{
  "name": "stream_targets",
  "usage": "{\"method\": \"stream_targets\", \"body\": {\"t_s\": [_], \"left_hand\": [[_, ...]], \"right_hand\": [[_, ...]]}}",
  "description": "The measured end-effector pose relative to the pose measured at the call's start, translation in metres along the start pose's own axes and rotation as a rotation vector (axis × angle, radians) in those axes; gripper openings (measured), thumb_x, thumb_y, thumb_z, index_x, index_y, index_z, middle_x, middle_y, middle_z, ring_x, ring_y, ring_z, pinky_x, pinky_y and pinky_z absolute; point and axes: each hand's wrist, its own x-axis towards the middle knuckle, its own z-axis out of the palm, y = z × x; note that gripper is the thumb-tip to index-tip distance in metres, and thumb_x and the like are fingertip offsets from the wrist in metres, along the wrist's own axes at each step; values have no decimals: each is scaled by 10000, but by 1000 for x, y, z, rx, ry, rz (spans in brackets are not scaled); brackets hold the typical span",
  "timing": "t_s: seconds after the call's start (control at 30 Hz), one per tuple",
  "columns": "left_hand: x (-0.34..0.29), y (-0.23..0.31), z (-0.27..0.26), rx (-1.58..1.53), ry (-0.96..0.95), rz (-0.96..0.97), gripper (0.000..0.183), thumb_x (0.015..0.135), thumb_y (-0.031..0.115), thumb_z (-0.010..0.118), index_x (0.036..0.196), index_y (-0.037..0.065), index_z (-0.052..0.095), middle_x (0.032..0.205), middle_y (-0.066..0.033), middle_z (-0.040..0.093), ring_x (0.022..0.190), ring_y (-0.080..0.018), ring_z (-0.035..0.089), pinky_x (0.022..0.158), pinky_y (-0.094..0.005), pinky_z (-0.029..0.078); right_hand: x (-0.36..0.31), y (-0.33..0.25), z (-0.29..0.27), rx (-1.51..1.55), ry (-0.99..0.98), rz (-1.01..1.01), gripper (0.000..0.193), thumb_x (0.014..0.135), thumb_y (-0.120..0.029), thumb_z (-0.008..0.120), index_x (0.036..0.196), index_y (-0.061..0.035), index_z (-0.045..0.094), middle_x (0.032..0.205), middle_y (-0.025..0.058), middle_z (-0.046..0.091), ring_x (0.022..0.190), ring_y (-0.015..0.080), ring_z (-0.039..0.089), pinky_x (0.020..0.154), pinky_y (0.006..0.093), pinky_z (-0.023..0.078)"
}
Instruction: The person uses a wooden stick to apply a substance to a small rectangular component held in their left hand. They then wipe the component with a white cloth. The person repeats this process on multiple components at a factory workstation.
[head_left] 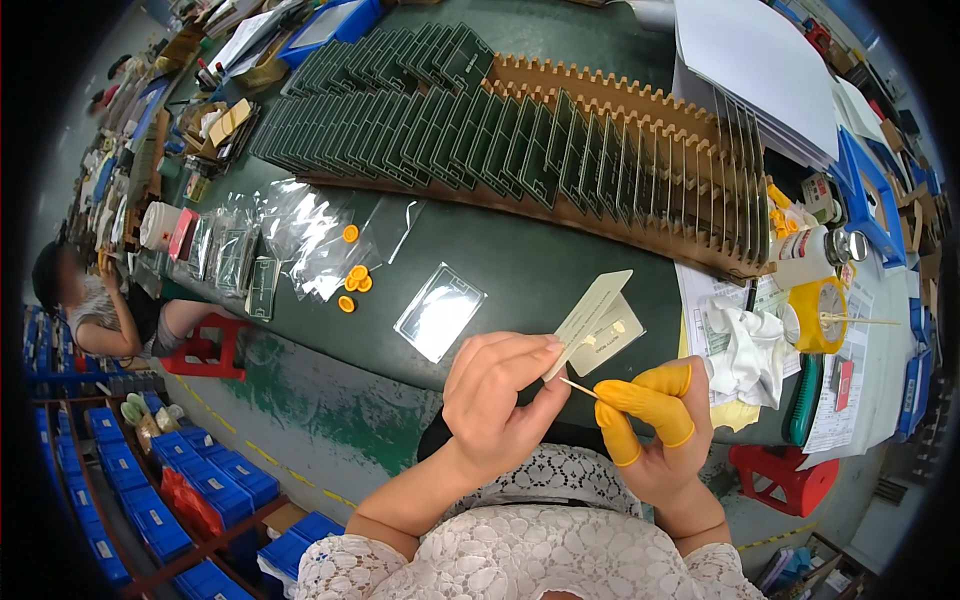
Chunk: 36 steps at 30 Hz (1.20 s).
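Note:
A pale folded card (607, 322) with a gold-coloured mark and small print is pinched between the thumb and fingers of my left hand (495, 405). Its two panels stand apart in a V. Yellow finger cots cover several fingertips of my right hand (655, 415), which grips a thin wooden stick (578, 387). The stick's tip is close to the card's lower edge, by my left thumb; whether they touch I cannot tell. On the table beyond my left hand lies a flat clear plastic sleeve (441, 310).
Dark green cards fill a slotted wooden rack (640, 240) across the dark green table (340, 345). Loose yellow finger cots (357, 279) lie near clear bags (305, 235). At right are crumpled white cloth (745, 350), yellow tape (820, 315) and a bottle (808, 262). Another person (95, 310) sits left.

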Motion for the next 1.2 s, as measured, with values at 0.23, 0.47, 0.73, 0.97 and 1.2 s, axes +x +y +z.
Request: {"method": "stream_targets", "body": {"t_s": [0.23,0.47,0.73,0.97,1.2], "left_hand": [[3,0,-3,9,-12,3,336,713,-130,751,985,16,619,913,-119,693,762,-246,659,684,-305,507],[2,0,-4,22,-26,10,328,717,-117,757,983,14,618,922,-124,694,769,-251,659,689,-313,511],[-2,-4,-2,8,5,24,334,674,-85,746,981,-1,646,950,-125,706,791,-271,656,697,-336,505],[2,-1,-4,29,-19,26,325,719,-116,760,978,12,612,917,-124,694,774,-259,667,689,-314,518],[0,-1,-4,21,-11,19,328,705,-105,758,981,8,623,926,-123,697,785,-263,665,696,-321,515]], "right_hand": [[3,0,1,-31,-9,-25,351,700,-20,825,1025,-88,713,867,49,573,730,229,499,612,322,398],[4,-1,1,-54,-10,-34,356,700,-22,820,1032,-91,714,870,46,573,733,230,508,622,326,402],[3,-2,0,-60,-16,-37,350,699,-19,820,1026,-88,715,867,46,570,725,227,507,618,326,400],[3,-2,0,-74,-24,-51,351,698,-20,822,1025,-85,713,864,49,567,721,226,506,611,327,397],[3,-2,0,-64,-10,-35,347,694,-15,822,1018,-80,717,859,45,564,723,224,503,608,324,395]]}}
